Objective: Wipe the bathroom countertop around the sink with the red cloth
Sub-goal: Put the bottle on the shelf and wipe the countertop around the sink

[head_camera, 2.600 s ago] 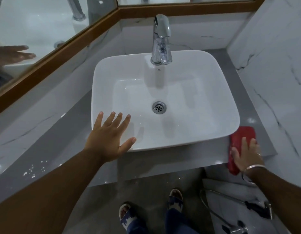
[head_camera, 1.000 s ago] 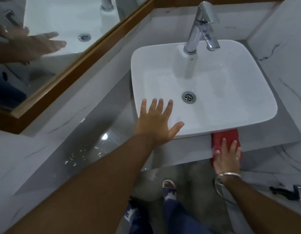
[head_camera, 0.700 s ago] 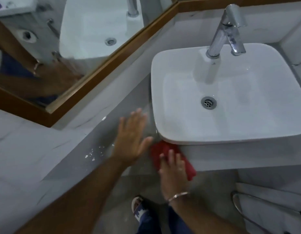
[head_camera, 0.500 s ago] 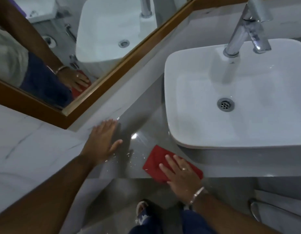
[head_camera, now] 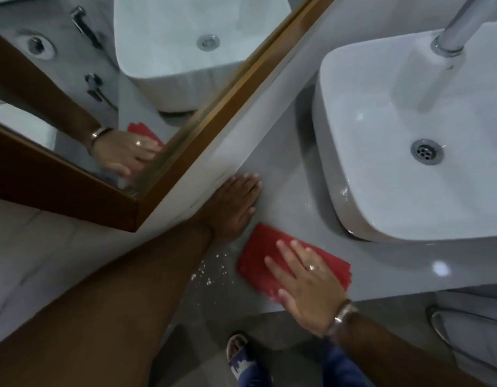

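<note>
The red cloth (head_camera: 262, 256) lies flat on the grey countertop (head_camera: 281, 174), left of the white sink (head_camera: 381, 174) and near the front edge. My right hand (head_camera: 306, 283) presses flat on the cloth with fingers spread. My left hand (head_camera: 232, 208) rests flat on the countertop against the low marble upstand, just above the cloth, holding nothing. White crumbs (head_camera: 211, 268) are scattered on the counter left of the cloth.
A wood-framed mirror (head_camera: 163, 152) runs diagonally along the left and reflects the sink, my hand and the cloth. The chrome faucet (head_camera: 454, 34) stands at the sink's back. Below the counter edge are my sandalled foot (head_camera: 239, 356) and a hose (head_camera: 442, 328).
My right hand has slid the cloth from the right front of the sink along the front edge to its left side. My left hand moved from the sink rim to the counter by the wall.
</note>
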